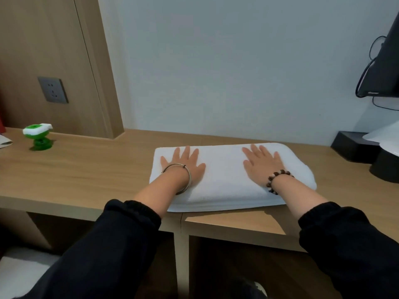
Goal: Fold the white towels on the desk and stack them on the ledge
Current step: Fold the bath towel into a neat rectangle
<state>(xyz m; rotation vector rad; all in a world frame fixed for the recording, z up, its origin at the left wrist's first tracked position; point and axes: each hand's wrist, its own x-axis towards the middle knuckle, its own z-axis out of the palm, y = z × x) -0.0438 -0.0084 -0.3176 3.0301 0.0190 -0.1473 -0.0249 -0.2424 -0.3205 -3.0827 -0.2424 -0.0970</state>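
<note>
Along the pale wall, the wooden desk (86, 178) runs the width of the view, and the folded white towel (224, 182) lies on it near the front edge, a thick oblong of several layers with its long side toward the person. At the far right a black monitor (382, 67) hangs over a black stand (354, 145), well apart from the towel. The left grip (185, 165) and right grip (262, 166) lie palm down on the towel's top, one toward each end, fingers straight and spread, holding nothing; spreading the hands this way probably presses the layers flat so that the fold keeps its shape when lifted. The folding looks finished, with the move to the ledge not yet made, and I cannot tell which surface the ledge is. A small green and white object (38, 137) stands on the desk far to the left, below a grey wall socket (53, 90)
</note>
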